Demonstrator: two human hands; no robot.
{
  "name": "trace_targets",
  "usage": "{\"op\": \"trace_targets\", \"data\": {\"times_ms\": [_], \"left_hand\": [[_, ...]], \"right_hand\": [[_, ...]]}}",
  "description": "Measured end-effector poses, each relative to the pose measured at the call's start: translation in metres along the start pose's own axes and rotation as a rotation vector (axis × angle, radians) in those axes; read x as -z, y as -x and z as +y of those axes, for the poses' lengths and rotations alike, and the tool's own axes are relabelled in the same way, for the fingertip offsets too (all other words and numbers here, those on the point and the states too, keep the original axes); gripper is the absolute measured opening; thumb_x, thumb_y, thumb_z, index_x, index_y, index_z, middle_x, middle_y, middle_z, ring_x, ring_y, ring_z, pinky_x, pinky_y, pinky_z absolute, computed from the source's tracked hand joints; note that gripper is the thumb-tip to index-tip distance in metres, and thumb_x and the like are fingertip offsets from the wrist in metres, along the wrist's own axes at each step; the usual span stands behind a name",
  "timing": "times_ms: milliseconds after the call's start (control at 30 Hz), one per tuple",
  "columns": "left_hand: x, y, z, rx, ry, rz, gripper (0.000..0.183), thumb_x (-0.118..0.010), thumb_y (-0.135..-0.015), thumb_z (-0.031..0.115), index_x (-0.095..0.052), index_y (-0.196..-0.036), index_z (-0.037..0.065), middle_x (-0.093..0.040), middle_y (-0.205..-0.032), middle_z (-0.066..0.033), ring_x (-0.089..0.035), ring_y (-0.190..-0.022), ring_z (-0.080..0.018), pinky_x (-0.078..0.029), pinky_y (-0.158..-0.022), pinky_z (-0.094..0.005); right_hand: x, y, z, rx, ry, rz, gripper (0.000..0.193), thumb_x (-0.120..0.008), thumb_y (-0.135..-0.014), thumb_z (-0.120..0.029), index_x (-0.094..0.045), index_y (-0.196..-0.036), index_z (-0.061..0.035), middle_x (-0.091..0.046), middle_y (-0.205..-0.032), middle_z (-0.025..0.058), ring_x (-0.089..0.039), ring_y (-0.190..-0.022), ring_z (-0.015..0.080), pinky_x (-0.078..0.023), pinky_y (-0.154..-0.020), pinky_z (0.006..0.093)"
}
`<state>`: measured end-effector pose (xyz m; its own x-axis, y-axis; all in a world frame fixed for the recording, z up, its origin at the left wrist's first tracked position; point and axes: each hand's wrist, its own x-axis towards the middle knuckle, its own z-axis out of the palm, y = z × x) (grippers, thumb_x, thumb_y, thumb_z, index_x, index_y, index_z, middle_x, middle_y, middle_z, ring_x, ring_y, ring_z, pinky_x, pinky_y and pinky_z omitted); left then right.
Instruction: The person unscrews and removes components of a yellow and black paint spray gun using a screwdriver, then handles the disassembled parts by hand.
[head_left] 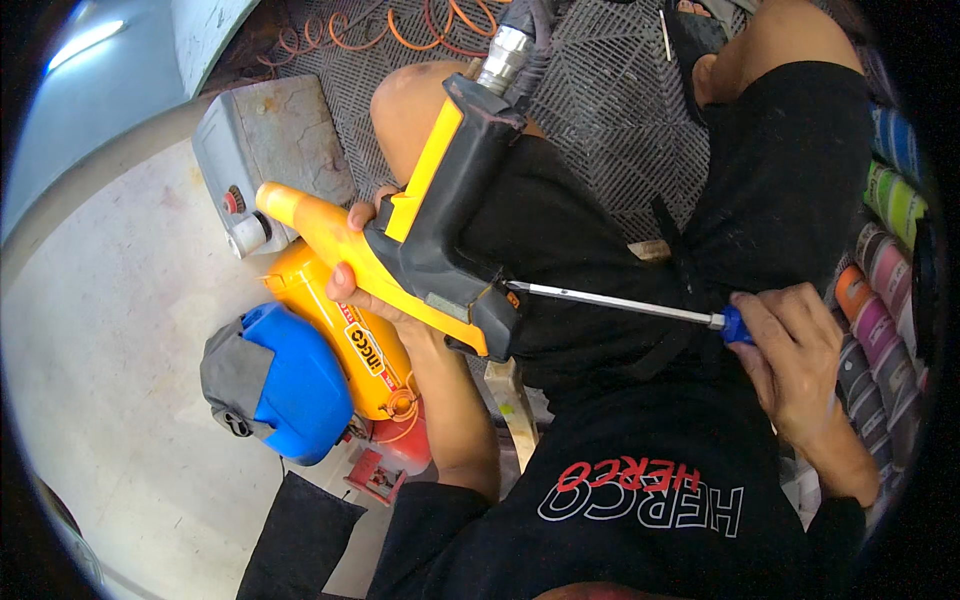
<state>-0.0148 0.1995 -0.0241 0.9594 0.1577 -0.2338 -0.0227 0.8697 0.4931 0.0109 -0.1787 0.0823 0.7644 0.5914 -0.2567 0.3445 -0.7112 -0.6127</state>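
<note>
My left hand (388,312) is wrapped around the yellow barrel of a yellow-and-black gun-shaped tool (430,255), held over my lap. Its nozzle points to the left, and a metal cable connector (505,60) joins the end of its black grip at the top. In my right hand (797,360) is the blue handle of a screwdriver (620,303), gripped in closed fingers. The long shaft runs leftward, and its tip meets the rear end of the tool's black housing. Whether the tip sits in a screw is too small to tell.
To the left stand a grey plastic container (290,140), a yellow tank (320,305), a blue-and-grey rounded object (295,385) and a red part (400,440). Rolled colourful items (880,300) line the right. An orange coiled hose (360,35) lies on the patterned mat (625,100).
</note>
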Motion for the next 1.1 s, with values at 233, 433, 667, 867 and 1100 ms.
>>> {"op": "trace_targets", "data": {"times_ms": [233,433,667,867,1100], "left_hand": [[0.007,-0.002,-0.002,0.038,0.217,-0.068,0.047,-0.077,-0.078,0.042,-0.057,-0.110,0.013,-0.055,-0.123,-0.0188,-0.058,-0.121,-0.0355,-0.052,-0.102,-0.0456],[0.007,0.004,0.001,-0.015,0.167,-0.027,0.047,-0.077,-0.077,0.042,-0.057,-0.109,0.014,-0.054,-0.121,-0.0166,-0.057,-0.120,-0.0366,-0.051,-0.102,-0.0449],[0.004,0.005,0.004,-0.125,-0.073,0.088,0.046,-0.074,-0.074,0.044,-0.058,-0.104,0.012,-0.049,-0.097,-0.0084,-0.057,-0.103,-0.0292,-0.050,-0.094,-0.0424],[0.005,0.009,0.006,-0.136,-0.072,0.116,0.056,-0.075,-0.074,0.045,-0.057,-0.112,0.008,-0.057,-0.107,-0.0140,-0.060,-0.109,-0.0314,-0.052,-0.097,-0.0437],[-0.016,0.024,0.021,-0.107,-0.121,0.375,0.050,-0.072,-0.084,0.035,-0.058,-0.119,0.001,-0.068,-0.115,-0.0216,-0.068,-0.106,-0.0343,-0.057,-0.093,-0.0477]], "right_hand": [[-0.002,-0.011,0.012,-0.691,-1.070,-0.802,0.022,-0.071,-0.093,-0.020,-0.065,-0.103,-0.0009,-0.065,-0.089,0.0065,-0.061,-0.060,0.0197,-0.052,-0.061,0.0365],[0.003,-0.002,-0.009,-0.106,-0.365,-0.257,0.038,-0.080,-0.076,-0.014,-0.064,-0.106,0.0002,-0.060,-0.090,0.0154,-0.063,-0.080,0.0332,-0.050,-0.070,0.0388],[0.004,-0.024,0.007,-0.401,-0.580,-0.644,0.025,-0.074,-0.087,-0.014,-0.064,-0.107,-0.0026,-0.061,-0.088,0.0118,-0.062,-0.076,0.0213,-0.049,-0.066,0.0332],[-0.012,-0.015,0.012,-0.131,-0.845,-0.577,0.032,-0.079,-0.083,-0.018,-0.062,-0.104,0.0003,-0.060,-0.086,0.0117,-0.061,-0.075,0.0233,-0.048,-0.066,0.0367],[-0.012,-0.012,-0.008,0.015,-0.010,-0.101,0.037,-0.076,-0.078,-0.016,-0.063,-0.108,0.0011,-0.058,-0.085,0.0141,-0.057,-0.073,0.0317,-0.047,-0.065,0.0399]]}}
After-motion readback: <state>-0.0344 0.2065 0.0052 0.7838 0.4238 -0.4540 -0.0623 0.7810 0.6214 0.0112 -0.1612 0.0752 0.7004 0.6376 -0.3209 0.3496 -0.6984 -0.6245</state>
